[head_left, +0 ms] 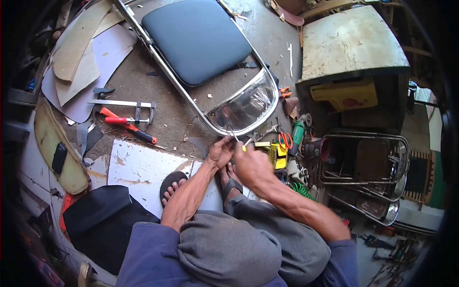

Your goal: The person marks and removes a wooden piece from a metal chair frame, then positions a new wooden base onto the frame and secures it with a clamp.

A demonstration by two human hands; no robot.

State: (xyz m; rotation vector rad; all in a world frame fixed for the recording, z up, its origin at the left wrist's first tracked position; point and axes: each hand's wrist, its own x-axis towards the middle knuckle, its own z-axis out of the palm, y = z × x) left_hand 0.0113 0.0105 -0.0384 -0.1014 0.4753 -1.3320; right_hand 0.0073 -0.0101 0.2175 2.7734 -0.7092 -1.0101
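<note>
A folding chair's chrome frame [170, 76] lies on the floor ahead of the person, its rounded near end just beyond both hands. The right hand [253, 165], blurred, is closed around a slim tool [234, 135] with a metal shaft and a bit of yellow at the grip; the shaft points at that rounded end, below the shiny metal panel [246, 106]. The left hand [221, 151] is beside the shaft, fingers curled; whether it grips anything cannot be told. The dark padded seat [196, 40] lies farther off, within the frame.
</note>
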